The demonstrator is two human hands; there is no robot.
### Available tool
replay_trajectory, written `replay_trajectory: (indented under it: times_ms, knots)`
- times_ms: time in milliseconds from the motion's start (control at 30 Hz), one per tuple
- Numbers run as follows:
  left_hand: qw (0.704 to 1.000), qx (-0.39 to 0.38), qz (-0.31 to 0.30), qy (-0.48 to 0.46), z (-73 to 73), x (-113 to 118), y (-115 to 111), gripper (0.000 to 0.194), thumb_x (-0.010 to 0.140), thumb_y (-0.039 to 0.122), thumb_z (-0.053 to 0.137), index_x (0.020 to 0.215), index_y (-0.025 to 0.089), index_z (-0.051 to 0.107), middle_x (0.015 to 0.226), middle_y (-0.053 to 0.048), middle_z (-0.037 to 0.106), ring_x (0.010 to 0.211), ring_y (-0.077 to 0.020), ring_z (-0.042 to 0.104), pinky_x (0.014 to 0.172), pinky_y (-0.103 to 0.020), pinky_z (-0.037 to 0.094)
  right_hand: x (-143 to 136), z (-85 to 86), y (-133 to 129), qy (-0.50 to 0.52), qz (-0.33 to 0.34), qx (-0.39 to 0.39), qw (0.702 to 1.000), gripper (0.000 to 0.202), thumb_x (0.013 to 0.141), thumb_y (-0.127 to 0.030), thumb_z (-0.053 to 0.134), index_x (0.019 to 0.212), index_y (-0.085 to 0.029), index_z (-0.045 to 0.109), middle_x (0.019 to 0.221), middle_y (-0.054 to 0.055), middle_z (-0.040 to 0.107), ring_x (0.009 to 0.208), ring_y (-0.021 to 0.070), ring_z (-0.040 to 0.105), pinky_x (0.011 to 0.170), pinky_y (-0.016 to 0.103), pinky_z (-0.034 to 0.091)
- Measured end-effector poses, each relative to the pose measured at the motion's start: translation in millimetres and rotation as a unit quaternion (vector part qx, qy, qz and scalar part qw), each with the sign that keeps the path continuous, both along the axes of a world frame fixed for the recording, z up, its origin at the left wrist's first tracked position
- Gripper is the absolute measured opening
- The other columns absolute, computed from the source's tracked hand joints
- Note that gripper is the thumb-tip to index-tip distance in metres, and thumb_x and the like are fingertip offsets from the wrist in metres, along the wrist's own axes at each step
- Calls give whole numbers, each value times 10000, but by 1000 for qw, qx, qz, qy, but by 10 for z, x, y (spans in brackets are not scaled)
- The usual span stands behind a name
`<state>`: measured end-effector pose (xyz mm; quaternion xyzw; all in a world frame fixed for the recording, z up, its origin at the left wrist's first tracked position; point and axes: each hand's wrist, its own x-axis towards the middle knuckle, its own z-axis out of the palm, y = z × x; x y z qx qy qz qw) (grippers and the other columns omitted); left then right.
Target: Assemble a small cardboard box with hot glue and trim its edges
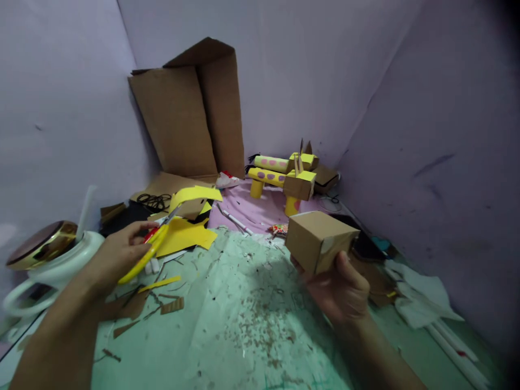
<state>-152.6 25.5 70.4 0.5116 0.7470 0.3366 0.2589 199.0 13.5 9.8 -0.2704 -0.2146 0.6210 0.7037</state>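
My right hand (343, 290) holds a small brown cardboard box (319, 240) from below, thumb on its near face, lifted above the green sheet (227, 330). My left hand (117, 254) grips yellow-handled scissors (152, 246) with red near the pivot, the blades pointing up and right over yellow paper pieces (184, 233). The two hands are apart, the box to the right of the scissors.
A large folded cardboard sheet (190, 114) leans in the back corner. Two yellow cardboard animal figures (284, 176) stand on a pink sheet. A white kettle with a gold lid (44, 252) sits at the left. Cardboard scraps litter the green sheet; white cloth (418, 300) lies right.
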Motion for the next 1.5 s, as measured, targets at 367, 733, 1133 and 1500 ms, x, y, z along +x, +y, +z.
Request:
replay_trajectory:
  times_ms: [367,733,1133,1500]
  knots:
    - [808,-62,-84,-580,11,80,106,514,995,305,113,926,81,571,448,78,330,302,-68,291,256,-121,276,9,20,-12,23,7,1,1000,525,612,-378,863,1109,-375,692,1055,-70,780,931,181,738,802,305,601]
    - [950,70,-168,-255,-196,629,-145,327,851,369,581,1115,178,603,716,-28,621,777,-231,623,677,-330,525,-27,-112,-44,-44,107,24,993,403,633,-369,849,1013,-318,725,1036,0,780,1037,263,694,930,388,541]
    - [906,143,-382,118,-619,919,-247,580,955,254,348,1511,338,209,1512,-82,434,1331,-284,475,1064,-454,442,-1,-60,-58,-99,142,48,984,854,467,-310,905,1268,-255,613,1081,72,751,1028,310,675,918,413,515]
    - [889,214,-370,162,-840,895,-370,765,831,108,346,1538,300,126,1428,-136,510,1280,-314,509,979,-482,489,-49,-123,-84,-184,148,31,971,956,348,-349,939,1244,-255,619,1196,72,707,1134,347,616,879,373,504]
